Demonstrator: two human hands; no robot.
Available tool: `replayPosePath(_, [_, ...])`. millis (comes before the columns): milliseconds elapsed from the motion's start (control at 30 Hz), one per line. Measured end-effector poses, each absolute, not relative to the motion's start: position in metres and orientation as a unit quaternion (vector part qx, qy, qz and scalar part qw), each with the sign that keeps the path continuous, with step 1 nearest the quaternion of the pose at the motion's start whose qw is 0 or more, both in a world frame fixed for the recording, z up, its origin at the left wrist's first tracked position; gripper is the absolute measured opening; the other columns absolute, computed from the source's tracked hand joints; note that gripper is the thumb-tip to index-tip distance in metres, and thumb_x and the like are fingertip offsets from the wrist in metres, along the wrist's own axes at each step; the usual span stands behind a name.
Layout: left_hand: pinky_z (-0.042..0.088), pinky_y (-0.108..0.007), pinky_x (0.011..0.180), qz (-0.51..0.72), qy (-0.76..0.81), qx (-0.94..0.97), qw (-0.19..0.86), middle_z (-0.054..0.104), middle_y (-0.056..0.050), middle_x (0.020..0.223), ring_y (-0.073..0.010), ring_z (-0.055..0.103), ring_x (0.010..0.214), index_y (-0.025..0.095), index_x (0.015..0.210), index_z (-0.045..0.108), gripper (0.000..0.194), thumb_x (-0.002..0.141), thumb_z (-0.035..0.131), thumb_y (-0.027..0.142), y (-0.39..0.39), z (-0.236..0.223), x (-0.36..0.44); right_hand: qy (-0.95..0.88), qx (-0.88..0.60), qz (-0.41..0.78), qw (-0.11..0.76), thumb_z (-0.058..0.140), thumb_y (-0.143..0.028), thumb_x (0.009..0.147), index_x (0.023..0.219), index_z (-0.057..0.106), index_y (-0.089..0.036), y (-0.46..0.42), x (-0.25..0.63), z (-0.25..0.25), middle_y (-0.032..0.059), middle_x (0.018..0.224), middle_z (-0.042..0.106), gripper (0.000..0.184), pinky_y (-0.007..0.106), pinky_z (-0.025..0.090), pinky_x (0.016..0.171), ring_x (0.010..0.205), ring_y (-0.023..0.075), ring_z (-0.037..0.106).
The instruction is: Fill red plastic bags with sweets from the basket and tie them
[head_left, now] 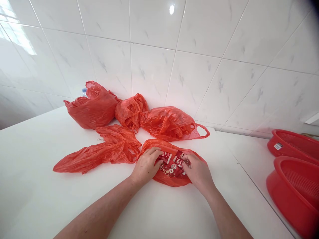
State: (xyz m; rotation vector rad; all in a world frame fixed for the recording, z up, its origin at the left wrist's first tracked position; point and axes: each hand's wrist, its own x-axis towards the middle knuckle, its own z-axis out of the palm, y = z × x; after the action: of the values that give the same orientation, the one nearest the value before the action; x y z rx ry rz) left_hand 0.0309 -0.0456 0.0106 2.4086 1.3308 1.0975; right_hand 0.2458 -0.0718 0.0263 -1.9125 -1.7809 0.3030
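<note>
Small red packets (171, 169) with white print lie on an orange-red plastic bag (174, 181), which is spread on the white table in front of me. My left hand (147, 165) rests over the bag's left side, its thumb and fingers closed on the edge of one red packet (165, 156). From the right, my right hand (198, 168) pinches another red packet (179, 161) between thumb and curled fingers. Both hands hide parts of the packets and the bag.
Crumpled red bags (99, 153) lie to the left. Along the tiled wall stand a full red bag (93, 108), a bunched bag (132, 109) and a bag with a loop handle (169, 122). Red plastic baskets (286, 189) sit at the right. A bottle's blue cap (84, 90) shows behind.
</note>
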Motion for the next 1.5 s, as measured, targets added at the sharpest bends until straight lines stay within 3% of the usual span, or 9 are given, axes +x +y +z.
replayPosePath(200, [0.047,-0.03,0.081,0.313,0.335,0.882,0.114,0.065,-0.004,0.096,-0.0181,0.058,0.092,0.021,0.093,0.063,0.014,0.084,0.054,0.017,-0.052,0.017,0.036,-0.661,-0.721,0.102,0.18,0.053,-0.034,0.077,0.111,0.058,-0.027,-0.074,0.24,0.031,-0.0002,0.116,0.062,0.035,0.033,0.048,0.072,0.093,0.0208,0.061])
replayPosePath(400, [0.043,-0.025,0.069,0.25,0.294,0.914,0.123,0.062,-0.001,0.076,-0.0155,0.055,0.076,0.019,0.081,0.062,0.005,0.08,0.059,0.016,-0.054,0.016,0.04,-0.648,-0.726,0.064,0.224,0.054,-0.032,0.075,0.105,0.057,-0.03,-0.076,0.239,0.036,-0.0034,0.108,0.065,0.03,0.028,0.046,0.065,0.085,0.0173,0.062])
replayPosePath(533, [0.042,-0.025,0.07,0.244,0.297,0.914,0.13,0.061,-0.001,0.078,-0.016,0.055,0.078,0.019,0.079,0.061,0.005,0.077,0.062,0.015,-0.054,0.015,0.039,-0.61,-0.744,0.023,0.27,0.054,-0.031,0.075,0.1,0.055,-0.029,-0.076,0.242,0.04,-0.0043,0.102,0.065,0.026,0.027,0.044,0.062,0.072,0.014,0.06])
replayPosePath(833, [0.044,-0.026,0.074,0.239,0.288,0.913,0.163,0.064,-0.002,0.085,-0.0166,0.058,0.081,0.021,0.09,0.063,0.016,0.078,0.057,0.012,-0.056,0.015,0.039,-0.628,-0.725,0.04,0.279,0.053,-0.033,0.073,0.093,0.055,-0.027,-0.074,0.24,0.034,-0.004,0.089,0.066,0.021,0.027,0.041,0.057,0.061,0.0131,0.058])
replayPosePath(967, [0.045,-0.029,0.077,0.236,0.272,0.916,0.175,0.065,-0.004,0.094,-0.0201,0.058,0.089,0.023,0.109,0.059,0.037,0.074,0.065,0.02,-0.057,0.012,0.039,-0.634,-0.723,0.05,0.269,0.053,-0.033,0.074,0.091,0.055,-0.027,-0.074,0.238,0.032,-0.0046,0.09,0.065,0.018,0.027,0.041,0.057,0.062,0.0131,0.058])
replayPosePath(1067, [0.045,-0.03,0.077,0.23,0.274,0.918,0.172,0.065,-0.003,0.093,-0.0206,0.058,0.087,0.023,0.113,0.057,0.046,0.069,0.069,0.019,-0.058,0.011,0.04,-0.641,-0.719,0.047,0.264,0.052,-0.031,0.074,0.092,0.055,-0.027,-0.073,0.237,0.03,-0.0039,0.094,0.065,0.018,0.028,0.042,0.059,0.065,0.0138,0.059])
replayPosePath(1300, [0.045,-0.031,0.079,0.248,0.322,0.898,0.167,0.062,-0.004,0.098,-0.021,0.056,0.091,0.022,0.111,0.055,0.047,0.067,0.069,0.018,-0.061,0.02,0.04,-0.641,-0.718,0.049,0.269,0.05,-0.028,0.075,0.09,0.054,-0.026,-0.074,0.237,0.029,-0.0032,0.095,0.065,0.015,0.028,0.042,0.06,0.068,0.0151,0.06])
replayPosePath(1500, [0.046,-0.026,0.07,0.235,0.344,0.892,0.175,0.06,-0.003,0.097,-0.0185,0.057,0.087,0.023,0.106,0.056,0.041,0.068,0.066,0.013,-0.058,0.022,0.036,-0.644,-0.714,0.063,0.269,0.047,-0.03,0.076,0.087,0.053,-0.026,-0.074,0.236,0.028,-0.0027,0.091,0.065,0.013,0.029,0.041,0.059,0.068,0.0156,0.06])
